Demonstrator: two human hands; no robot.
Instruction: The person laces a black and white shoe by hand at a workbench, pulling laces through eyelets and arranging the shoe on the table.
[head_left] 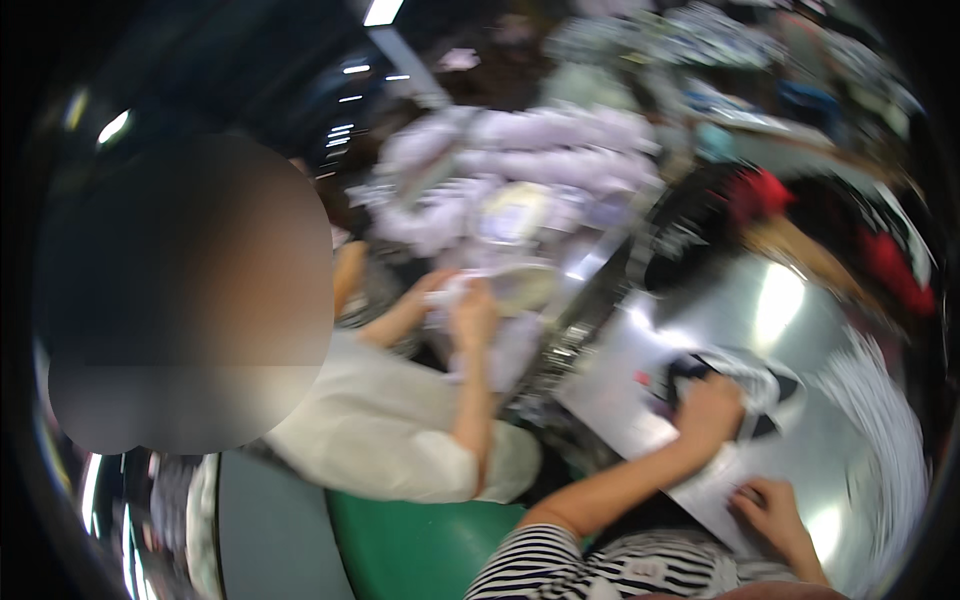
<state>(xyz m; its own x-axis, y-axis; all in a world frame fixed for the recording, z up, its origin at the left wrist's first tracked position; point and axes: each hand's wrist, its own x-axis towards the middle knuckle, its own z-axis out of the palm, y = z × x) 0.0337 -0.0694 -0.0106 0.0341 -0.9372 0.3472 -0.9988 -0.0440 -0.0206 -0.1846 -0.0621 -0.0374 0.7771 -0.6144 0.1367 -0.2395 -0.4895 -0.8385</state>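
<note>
My left hand reaches over a shiny metal tabletop, fingers closed on a black-and-white piece with white cords or straps. The palm and fingers cover part of it, and blur hides its exact kind. Closer to me, my right hand is at the near side of the tabletop. Its fingers are loosely curled and apart, with nothing visible in them. To the right of both hands lies a bundle of long white strands.
At left, a co-worker in a pale garment handles a white piece near piled lavender bundles. Black-and-red items sit at the tabletop's far side. A green surface lies between us.
</note>
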